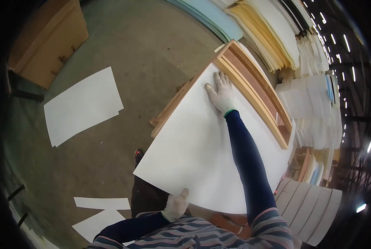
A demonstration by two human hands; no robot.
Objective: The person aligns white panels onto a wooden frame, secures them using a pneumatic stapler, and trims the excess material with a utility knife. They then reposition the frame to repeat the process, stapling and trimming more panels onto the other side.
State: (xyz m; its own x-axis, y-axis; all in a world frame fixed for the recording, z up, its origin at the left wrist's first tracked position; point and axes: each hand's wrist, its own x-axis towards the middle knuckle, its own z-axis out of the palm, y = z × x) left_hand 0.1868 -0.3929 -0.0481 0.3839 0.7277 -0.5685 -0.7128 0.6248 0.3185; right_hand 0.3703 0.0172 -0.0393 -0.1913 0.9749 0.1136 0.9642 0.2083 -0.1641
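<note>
A large white sheet (193,145) lies on a wooden table, its near corner sticking out over the edge. My right hand (222,92), in a pale glove, rests flat on the far part of the sheet with its fingers spread, beside a long wooden frame (249,91). At the sheet's near edge is my left hand (176,205), also gloved. Its thumb lies on top of the sheet and the fingers curl at the edge, closed on it. The fingertips under the sheet are hidden.
White sheet pieces (83,106) lie on the floor at left, with smaller ones (102,203) lower down. A cardboard box (52,45) stands upper left. Stacked yellow and white sheets (264,37) line the upper right; grey curved panels (307,207) stand lower right.
</note>
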